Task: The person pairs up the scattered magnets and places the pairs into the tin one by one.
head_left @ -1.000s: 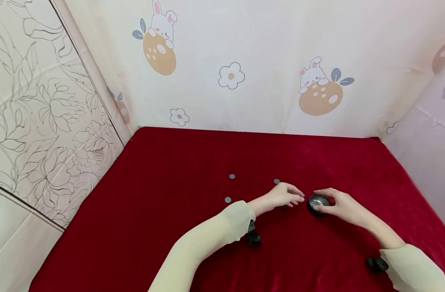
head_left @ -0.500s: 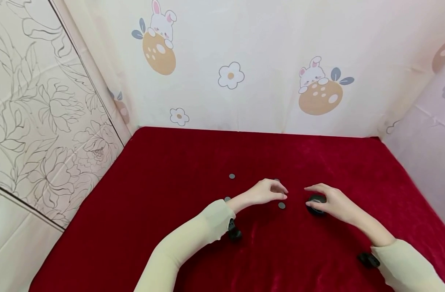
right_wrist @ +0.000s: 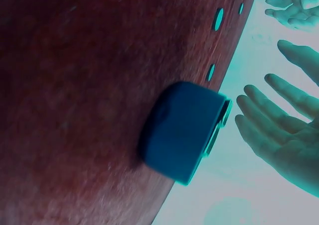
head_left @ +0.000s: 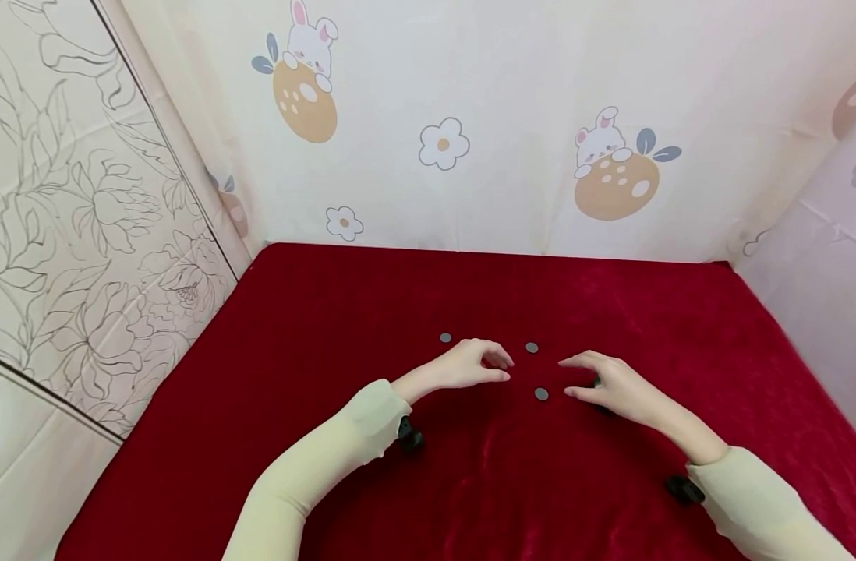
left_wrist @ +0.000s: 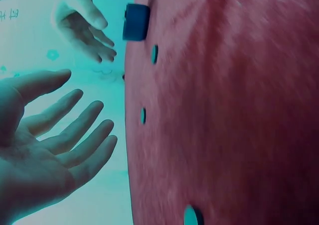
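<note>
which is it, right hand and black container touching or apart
Apart: the right wrist view shows a clear gap between the right hand and the black container.

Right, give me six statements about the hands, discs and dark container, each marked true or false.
1. The left hand and right hand are apart. True.
2. The dark container stands on the red cloth. True.
3. The right hand grips the dark container. False: a gap shows between them.
4. Three discs show in the head view. True.
5. The discs form one stack. False: they lie spread out.
6. The left hand holds a disc. False: it holds nothing.
</note>
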A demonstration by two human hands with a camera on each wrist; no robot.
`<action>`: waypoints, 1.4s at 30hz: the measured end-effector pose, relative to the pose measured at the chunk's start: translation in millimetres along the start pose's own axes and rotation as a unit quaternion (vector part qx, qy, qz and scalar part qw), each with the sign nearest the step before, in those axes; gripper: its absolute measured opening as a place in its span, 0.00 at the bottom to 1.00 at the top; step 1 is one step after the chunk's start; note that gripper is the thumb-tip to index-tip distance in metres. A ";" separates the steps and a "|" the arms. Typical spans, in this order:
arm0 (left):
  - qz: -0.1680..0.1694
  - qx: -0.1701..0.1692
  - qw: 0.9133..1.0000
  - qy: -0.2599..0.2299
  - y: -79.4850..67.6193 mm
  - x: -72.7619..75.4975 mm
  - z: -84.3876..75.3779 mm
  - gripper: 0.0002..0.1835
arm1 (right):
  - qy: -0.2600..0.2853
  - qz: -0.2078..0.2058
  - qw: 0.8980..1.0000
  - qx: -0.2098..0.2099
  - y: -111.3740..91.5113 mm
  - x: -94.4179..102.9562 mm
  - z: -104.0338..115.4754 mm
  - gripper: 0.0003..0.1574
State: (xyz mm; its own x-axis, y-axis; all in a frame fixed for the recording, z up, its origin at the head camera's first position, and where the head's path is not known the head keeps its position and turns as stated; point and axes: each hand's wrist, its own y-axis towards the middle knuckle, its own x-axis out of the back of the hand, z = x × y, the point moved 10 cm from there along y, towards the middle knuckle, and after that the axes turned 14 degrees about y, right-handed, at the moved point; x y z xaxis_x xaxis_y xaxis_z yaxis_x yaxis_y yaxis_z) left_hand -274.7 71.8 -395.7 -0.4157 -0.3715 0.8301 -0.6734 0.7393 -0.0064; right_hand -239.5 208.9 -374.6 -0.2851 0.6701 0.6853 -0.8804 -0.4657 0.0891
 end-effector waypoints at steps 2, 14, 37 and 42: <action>0.003 -0.002 1.000 0.004 -4.9 2.6 4.5 0.15 | 0.000 0.004 1.000 -0.001 2.2 -3.3 1.1 0.24; 0.018 0.009 0.998 0.059 -30.7 16.6 30.5 0.15 | 0.020 0.039 0.999 0.008 13.0 -21.6 4.5 0.22; 0.045 0.040 0.995 0.080 -52.6 6.9 68.9 0.14 | 0.052 0.093 0.994 0.013 20.5 -47.5 -3.1 0.20; 0.052 0.045 0.994 0.090 -52.1 4.0 72.0 0.14 | 0.027 0.082 0.996 0.020 21.5 -50.8 -6.1 0.20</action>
State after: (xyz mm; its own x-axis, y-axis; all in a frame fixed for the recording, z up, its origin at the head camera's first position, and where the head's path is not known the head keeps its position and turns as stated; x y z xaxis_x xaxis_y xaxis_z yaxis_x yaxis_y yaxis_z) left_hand -285.3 -8.6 -432.2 -0.3755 -0.1830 0.9086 -0.6875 0.7124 -0.1407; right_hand -246.3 168.4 -411.8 -0.4450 0.6121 0.6538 -0.8045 -0.5938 0.0084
